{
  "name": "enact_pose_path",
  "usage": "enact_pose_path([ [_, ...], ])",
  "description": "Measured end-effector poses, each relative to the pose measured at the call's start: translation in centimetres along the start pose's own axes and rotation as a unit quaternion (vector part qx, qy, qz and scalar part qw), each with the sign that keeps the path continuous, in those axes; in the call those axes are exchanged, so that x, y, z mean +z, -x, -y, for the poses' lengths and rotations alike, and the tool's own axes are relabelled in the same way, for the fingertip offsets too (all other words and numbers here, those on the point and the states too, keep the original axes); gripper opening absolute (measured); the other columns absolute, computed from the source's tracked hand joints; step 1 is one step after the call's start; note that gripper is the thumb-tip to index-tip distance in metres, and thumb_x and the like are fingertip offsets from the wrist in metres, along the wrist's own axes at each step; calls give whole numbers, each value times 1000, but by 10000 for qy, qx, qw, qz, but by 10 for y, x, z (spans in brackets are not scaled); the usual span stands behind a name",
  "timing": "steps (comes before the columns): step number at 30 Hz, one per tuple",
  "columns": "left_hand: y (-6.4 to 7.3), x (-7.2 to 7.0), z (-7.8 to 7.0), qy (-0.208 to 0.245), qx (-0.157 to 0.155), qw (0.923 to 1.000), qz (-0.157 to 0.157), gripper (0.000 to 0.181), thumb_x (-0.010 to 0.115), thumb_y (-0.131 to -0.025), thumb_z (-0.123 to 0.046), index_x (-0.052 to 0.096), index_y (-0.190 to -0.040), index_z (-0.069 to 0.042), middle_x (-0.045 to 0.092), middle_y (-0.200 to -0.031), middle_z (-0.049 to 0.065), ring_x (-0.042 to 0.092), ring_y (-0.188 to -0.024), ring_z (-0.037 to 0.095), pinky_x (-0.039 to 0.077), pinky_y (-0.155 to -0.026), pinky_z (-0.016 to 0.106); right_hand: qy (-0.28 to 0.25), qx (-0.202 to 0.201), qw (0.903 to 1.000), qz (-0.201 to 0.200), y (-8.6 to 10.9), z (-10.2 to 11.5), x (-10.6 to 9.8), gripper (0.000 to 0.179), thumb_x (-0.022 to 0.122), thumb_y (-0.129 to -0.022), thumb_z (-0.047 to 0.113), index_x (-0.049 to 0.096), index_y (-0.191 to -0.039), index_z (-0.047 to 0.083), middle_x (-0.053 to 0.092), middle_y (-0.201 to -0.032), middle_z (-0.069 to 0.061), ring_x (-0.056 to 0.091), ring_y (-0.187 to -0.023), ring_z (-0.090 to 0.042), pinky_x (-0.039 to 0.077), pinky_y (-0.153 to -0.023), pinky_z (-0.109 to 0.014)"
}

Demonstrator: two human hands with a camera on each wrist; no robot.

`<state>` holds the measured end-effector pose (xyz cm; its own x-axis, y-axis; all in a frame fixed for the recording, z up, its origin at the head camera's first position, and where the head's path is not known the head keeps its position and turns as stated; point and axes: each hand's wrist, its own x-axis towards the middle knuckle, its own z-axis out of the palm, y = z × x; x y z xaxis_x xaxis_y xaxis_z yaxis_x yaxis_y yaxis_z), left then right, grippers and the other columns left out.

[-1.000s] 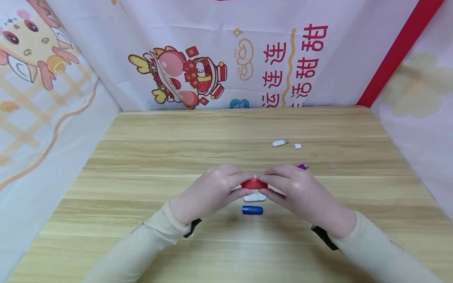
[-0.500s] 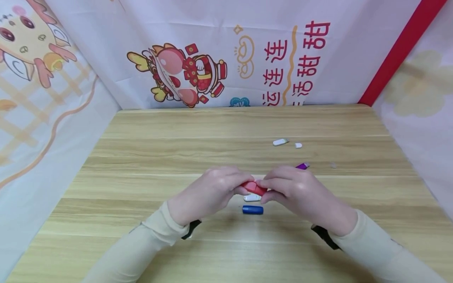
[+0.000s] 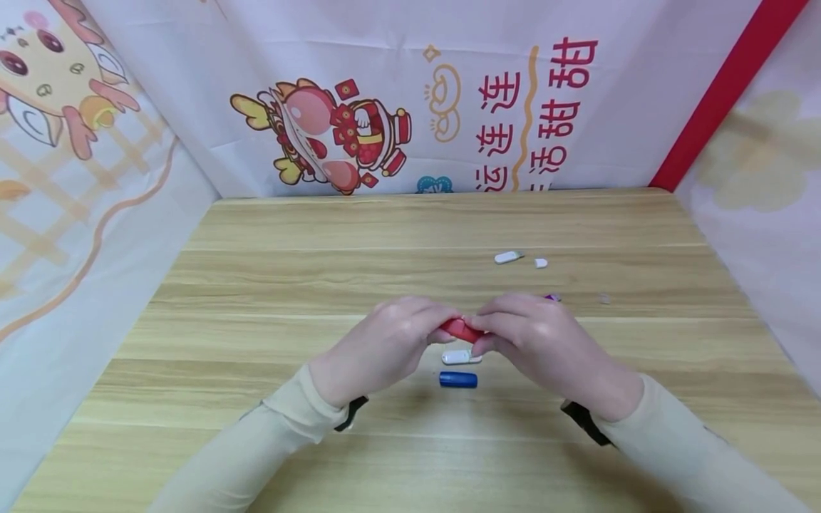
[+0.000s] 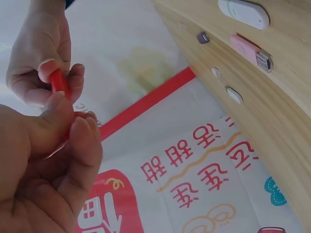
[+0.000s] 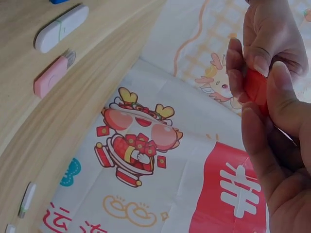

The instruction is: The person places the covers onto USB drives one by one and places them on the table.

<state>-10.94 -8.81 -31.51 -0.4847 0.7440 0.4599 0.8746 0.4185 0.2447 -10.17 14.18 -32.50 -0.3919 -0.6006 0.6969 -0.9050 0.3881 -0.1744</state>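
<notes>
Tabletop (image 3: pixel 276 263) passable far left. Centre blocked: left hand (image 3: pixel 385 343), right hand (image 3: pixel 545 343), red object (image 3: pixel 461 330) between; white USB stick (image 3: pixel 456 357), blue stick (image 3: pixel 458 380) nearer. Cloth backdrop (image 3: pixel 420 107) bounds rear.

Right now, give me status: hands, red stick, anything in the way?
Left hand, right hand: pinching opposite ends of the red stick. Held off the table. White stick, blue stick nearby, clear of both hands.

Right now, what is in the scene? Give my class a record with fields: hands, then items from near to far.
left hand: grips one end of the red object
right hand: grips its other end
nearest: blue stick
next: capped white stick
middle: pink stick, purple stick
farthest: uncapped white stick, white cap beside it
</notes>
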Motion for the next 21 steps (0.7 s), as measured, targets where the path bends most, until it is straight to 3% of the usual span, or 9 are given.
enact_pose_path([
  [3, -1, 3, 6, -7, -183, 9998, 114, 25, 75, -88, -10, 72, -112, -4, 73, -103, 5, 68, -93, 15, 54, -85, 25, 15, 203, 9994, 270, -2, -6, 2, 28, 80, -80, 22, 76, -95, -1, 71, -88, -6, 69, -77, -18, 58, -68, -28],
  [6, -4, 8, 14, 181, -437, 9985, 282, 30, 77, -87, -13, 72, -115, -5, 73, -104, 5, 68, -92, 13, 55, -84, 24, 54, 539, 9967, 608, -3, -15, 6, 32, 89, -68, 7, 76, -97, 1, 72, -89, -5, 69, -79, -16, 58, -70, -28],
  [12, -15, 21, 36, 285, -883, 9938, 608, 27, 76, -88, -14, 74, -114, -7, 73, -100, 2, 65, -85, 11, 55, -80, 23, 43, 1189, 9861, 1164, -5, -33, 16, 27, 86, -73, 8, 77, -98, 4, 71, -89, -2, 67, -77, -13, 58, -71, -26],
  [21, -22, 32, 54, 80, -1234, 9885, 867, 25, 75, -90, -20, 75, -112, -10, 73, -96, -1, 63, -82, 9, 53, -77, 24, 70, 1536, 9782, 1396, -6, -50, 27, 24, 86, -75, 8, 77, -97, 5, 70, -86, -1, 63, -74, -10, 57, -70, -25],
])
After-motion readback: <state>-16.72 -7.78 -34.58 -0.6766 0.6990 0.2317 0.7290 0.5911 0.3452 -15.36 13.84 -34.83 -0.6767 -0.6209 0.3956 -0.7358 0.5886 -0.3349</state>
